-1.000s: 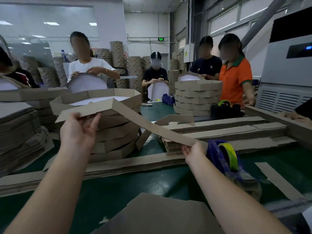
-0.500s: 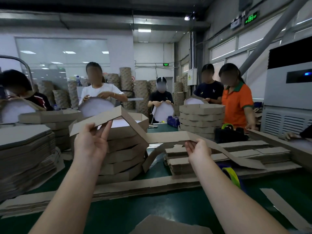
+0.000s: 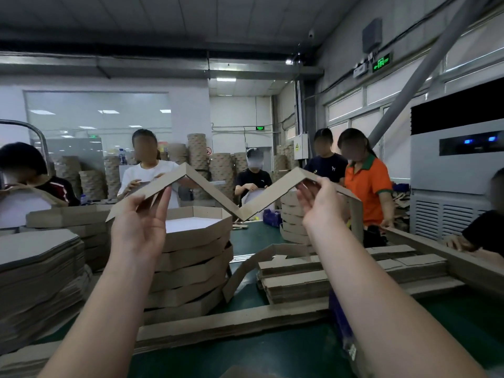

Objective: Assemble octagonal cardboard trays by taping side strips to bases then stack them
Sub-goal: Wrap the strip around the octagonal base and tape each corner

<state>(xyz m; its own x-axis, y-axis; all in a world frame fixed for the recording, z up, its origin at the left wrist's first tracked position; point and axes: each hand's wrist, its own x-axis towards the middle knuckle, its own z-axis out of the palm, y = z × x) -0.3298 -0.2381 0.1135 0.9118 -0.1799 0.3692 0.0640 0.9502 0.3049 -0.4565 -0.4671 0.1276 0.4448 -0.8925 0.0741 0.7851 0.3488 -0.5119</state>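
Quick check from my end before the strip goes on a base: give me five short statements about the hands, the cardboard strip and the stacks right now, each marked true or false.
1. Both hands hold one cardboard strip in the air. True: the left hand and the right hand each pinch it.
2. The strip is flat and straight. False: it is folded into a zigzag of peaks and a valley.
3. A stack of finished trays stands behind the left hand. True.
4. The top tray of that stack has a white inside. True.
5. The table top is red. False: it is green.
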